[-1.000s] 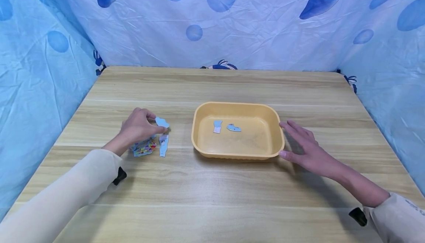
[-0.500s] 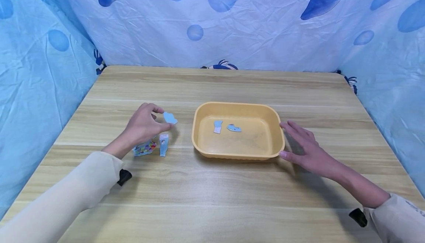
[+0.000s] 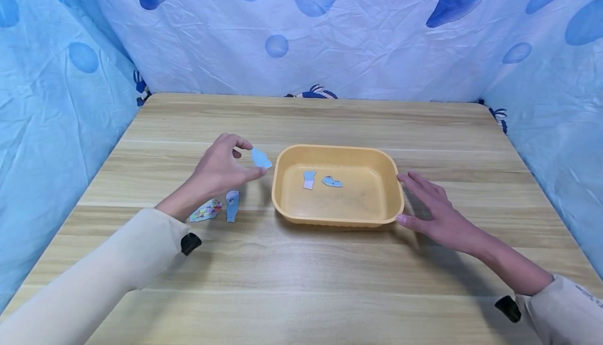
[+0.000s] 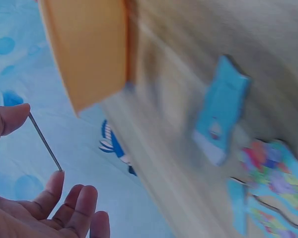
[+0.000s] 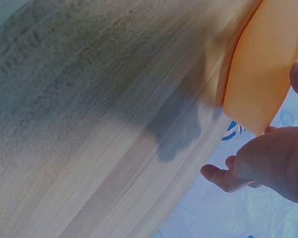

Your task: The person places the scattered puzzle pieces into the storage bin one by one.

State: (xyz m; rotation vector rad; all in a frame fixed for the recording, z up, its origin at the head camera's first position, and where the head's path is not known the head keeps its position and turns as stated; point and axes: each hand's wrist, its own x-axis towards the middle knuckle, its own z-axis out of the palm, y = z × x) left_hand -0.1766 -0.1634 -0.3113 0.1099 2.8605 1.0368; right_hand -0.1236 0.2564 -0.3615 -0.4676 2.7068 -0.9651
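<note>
My left hand (image 3: 221, 169) pinches a light blue jigsaw puzzle piece (image 3: 261, 158) by its edges between thumb and a fingertip, just left of a yellow-orange plastic basin (image 3: 350, 203). In the left wrist view that puzzle piece (image 4: 45, 143) appears edge-on as a thin line. Two puzzle pieces lie apart inside the basin: a blue and pale pink one (image 3: 308, 179) and a small blue one (image 3: 332, 181). With fingers extended, my right hand (image 3: 435, 214) touches the basin's right end; the right wrist view shows a fingertip at the basin wall (image 5: 265, 64).
Left of the basin, a narrow blue piece (image 3: 232, 206) lies on the wooden table (image 3: 301, 277). Beside it are multicoloured pieces (image 3: 205, 210), partly behind my left wrist; the left wrist view shows several pieces there. A blue patterned curtain (image 3: 367, 46) surrounds the table's back and sides.
My left hand has lifted the light blue piece away from the others and carried it right and away from me, towards the basin. My right hand and the basin stay in place.
</note>
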